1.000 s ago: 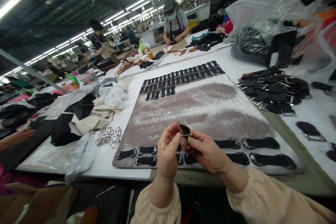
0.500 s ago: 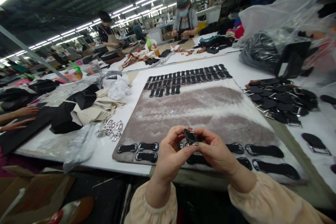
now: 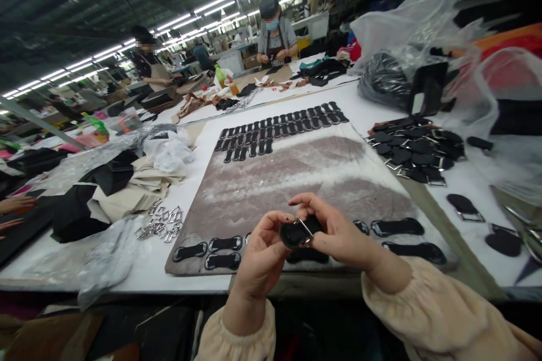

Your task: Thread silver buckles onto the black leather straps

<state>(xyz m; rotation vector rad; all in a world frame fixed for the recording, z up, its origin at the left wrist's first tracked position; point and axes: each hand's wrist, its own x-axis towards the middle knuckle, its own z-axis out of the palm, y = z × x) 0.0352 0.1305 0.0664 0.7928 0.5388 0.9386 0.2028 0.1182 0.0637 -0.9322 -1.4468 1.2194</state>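
My left hand (image 3: 263, 254) and my right hand (image 3: 334, 231) together pinch a small black leather tab with a metal buckle (image 3: 297, 232), held just above the near edge of a grey-brown work board (image 3: 296, 172). Flat black leather tabs (image 3: 398, 227) lie in rows along the board's near edge, partly hidden behind my hands. More small black tabs (image 3: 279, 124) are lined up at the board's far end.
A heap of finished black tabs with buckles (image 3: 417, 149) lies right of the board. Loose metal buckles (image 3: 158, 223) and folded black and beige fabric (image 3: 114, 192) lie left. Plastic bags (image 3: 406, 39) stand at the back right. Other workers stand at the far tables; another person's hand (image 3: 14, 206) rests far left.
The black tab has turned between my fingers and dropped slightly, and both hands sit a little lower and closer. The view has shifted a bit to the right.
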